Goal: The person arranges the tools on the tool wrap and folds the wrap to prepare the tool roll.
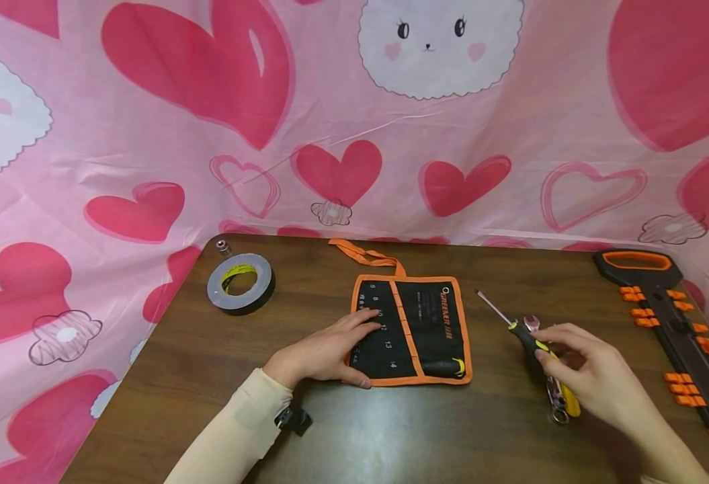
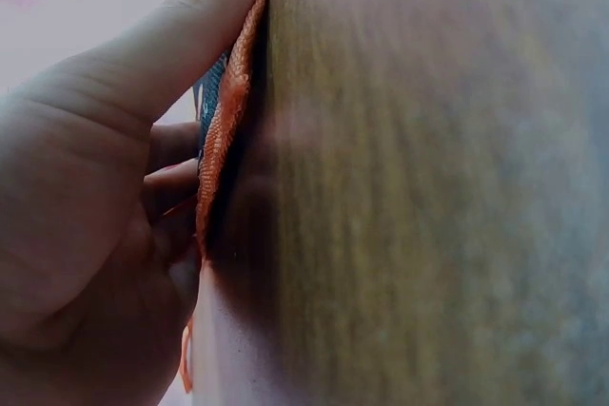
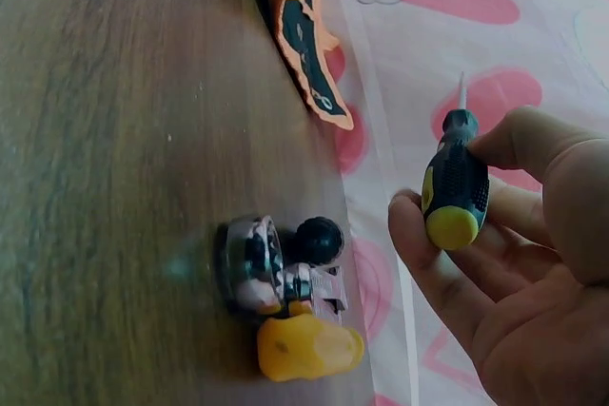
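Left hand point(image 1: 332, 349): rests on the left part of the pouch point(image 1: 431, 323), fingers extended, gripping nothing.
Screwdriver point(image 1: 520, 333): right of the pouch, apart; long axis slants, tip leftward and away from the person.
Right hand point(image 1: 599, 373): nearer hand; pinches the screwdriver.

On table point(image 1: 360, 437), left to right: tape roll point(image 1: 262, 279), socket point(image 1: 222, 246) behind it; tool pouch point(image 1: 433, 323); wrench point(image 1: 554, 396); rack point(image 1: 671, 319).

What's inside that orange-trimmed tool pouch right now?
A yellow-ended handle shows near the lower right corner of the tool pouch in the head view. Fabric covers its other end and anything else inside.
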`<state>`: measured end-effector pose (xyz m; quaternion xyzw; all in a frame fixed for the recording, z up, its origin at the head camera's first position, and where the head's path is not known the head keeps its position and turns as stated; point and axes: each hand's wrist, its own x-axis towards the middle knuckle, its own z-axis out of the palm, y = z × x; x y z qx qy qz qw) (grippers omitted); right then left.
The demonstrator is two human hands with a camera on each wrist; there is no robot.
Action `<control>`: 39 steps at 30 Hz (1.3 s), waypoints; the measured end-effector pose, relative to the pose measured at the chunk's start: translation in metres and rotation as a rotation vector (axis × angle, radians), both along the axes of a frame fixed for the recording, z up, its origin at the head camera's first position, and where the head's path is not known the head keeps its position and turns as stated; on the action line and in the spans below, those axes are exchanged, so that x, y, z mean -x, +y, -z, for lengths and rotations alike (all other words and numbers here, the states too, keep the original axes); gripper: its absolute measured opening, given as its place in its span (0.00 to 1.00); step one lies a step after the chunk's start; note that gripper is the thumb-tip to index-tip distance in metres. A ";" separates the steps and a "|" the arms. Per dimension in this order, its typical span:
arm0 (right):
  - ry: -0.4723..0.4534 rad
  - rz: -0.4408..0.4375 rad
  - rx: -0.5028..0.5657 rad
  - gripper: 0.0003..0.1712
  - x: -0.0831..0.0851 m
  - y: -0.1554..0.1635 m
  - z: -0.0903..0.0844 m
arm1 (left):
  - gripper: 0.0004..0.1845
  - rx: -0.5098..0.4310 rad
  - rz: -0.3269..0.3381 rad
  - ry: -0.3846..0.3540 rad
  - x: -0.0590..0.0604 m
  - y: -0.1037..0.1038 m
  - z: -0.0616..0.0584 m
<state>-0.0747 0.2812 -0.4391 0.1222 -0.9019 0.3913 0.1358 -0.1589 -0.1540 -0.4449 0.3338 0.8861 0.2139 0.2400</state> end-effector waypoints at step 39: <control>0.103 -0.158 -0.157 0.20 0.021 -0.037 0.005 | 0.54 -0.016 0.005 0.004 0.000 -0.001 0.001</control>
